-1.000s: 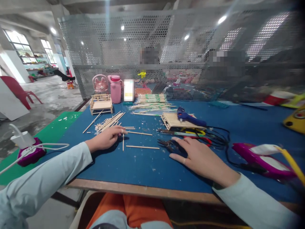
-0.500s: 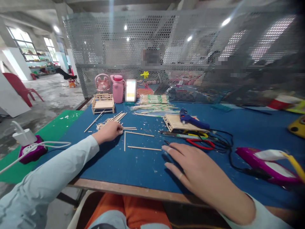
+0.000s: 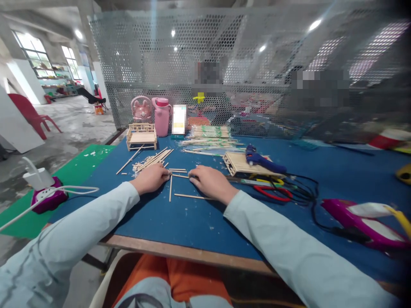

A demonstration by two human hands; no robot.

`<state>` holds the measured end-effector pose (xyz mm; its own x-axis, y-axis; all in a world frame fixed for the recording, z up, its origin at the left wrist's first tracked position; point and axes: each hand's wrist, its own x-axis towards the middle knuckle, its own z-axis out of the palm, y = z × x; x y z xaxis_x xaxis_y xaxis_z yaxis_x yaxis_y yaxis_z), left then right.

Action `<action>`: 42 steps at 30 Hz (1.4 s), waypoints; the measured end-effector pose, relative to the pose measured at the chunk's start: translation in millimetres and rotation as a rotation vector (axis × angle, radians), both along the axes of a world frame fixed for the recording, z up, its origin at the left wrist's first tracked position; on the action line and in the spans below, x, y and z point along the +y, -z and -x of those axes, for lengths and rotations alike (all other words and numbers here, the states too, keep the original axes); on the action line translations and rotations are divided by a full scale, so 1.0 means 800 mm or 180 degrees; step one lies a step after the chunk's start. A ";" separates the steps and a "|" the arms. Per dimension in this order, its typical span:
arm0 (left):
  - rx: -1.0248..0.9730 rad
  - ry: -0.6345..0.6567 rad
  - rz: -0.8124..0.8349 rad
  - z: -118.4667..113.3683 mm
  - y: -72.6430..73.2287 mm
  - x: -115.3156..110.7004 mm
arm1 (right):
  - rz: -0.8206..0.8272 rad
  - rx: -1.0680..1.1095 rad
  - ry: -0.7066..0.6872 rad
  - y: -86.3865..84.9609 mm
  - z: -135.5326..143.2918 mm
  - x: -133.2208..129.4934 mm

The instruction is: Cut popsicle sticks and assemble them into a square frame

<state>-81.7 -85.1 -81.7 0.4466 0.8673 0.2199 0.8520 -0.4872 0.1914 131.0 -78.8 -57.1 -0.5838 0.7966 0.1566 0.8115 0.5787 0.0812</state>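
Note:
My left hand (image 3: 153,177) is closed in a pinch at the left end of an upper wooden stick (image 3: 180,176), where a second wooden stick (image 3: 170,189) meets it at a corner. Opposite it, my right hand (image 3: 210,182) has its fingers closed around the right part of that upper stick, hiding its far end. A third wooden stick (image 3: 192,196) lies below, roughly parallel, its right end under my right hand. Short stick pieces (image 3: 177,170) rest just above the corner. Loose cut sticks (image 3: 157,159) are heaped behind my left hand.
A small stick-built bench (image 3: 141,137) stands back left beside a pink bottle (image 3: 162,117). Bundled sticks (image 3: 210,132) lie behind. To the right, a blue glue gun (image 3: 265,161) rests on a stick panel (image 3: 236,163), near red-handled pliers (image 3: 272,194) and a purple power strip (image 3: 362,224).
My right hand has moved left and farther back, from open above the table to the upper stick, closing its fingers there. My left hand stays by the corner. The view has shifted slightly.

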 end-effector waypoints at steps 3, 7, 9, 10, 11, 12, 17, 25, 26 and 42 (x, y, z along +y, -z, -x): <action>0.0008 -0.0002 -0.0009 0.000 0.001 0.000 | -0.0059 0.0167 0.0013 0.011 0.003 0.010; -0.0007 -0.0043 -0.0023 0.000 0.001 0.000 | -0.0137 0.0293 -0.0041 0.018 0.003 0.009; -0.0006 -0.0065 -0.0033 -0.001 0.001 0.000 | -0.0131 0.0315 -0.0075 0.019 0.002 0.008; 0.0005 -0.0077 -0.0044 -0.001 0.002 0.000 | -0.0124 0.0319 -0.0087 0.019 0.002 0.008; 0.0019 -0.0093 -0.0056 -0.002 0.002 0.000 | -0.0122 0.0323 -0.0098 0.019 0.003 0.008; 0.0034 -0.0110 -0.0066 -0.002 0.002 -0.001 | -0.0125 0.0327 -0.0108 0.019 0.003 0.008; 0.0197 -0.0140 0.0011 -0.005 -0.004 -0.005 | -0.0093 0.0351 -0.0090 0.019 0.004 0.009; -0.0074 0.0147 0.0383 0.005 -0.021 -0.015 | 0.0329 0.0985 -0.0632 -0.002 -0.020 -0.028; -0.0173 0.0190 0.0464 0.007 -0.024 -0.019 | 0.0465 0.0971 -0.0698 -0.002 -0.023 -0.034; -0.0045 0.0508 0.0649 0.008 -0.025 -0.031 | 0.0783 0.0951 -0.1014 0.010 -0.020 -0.040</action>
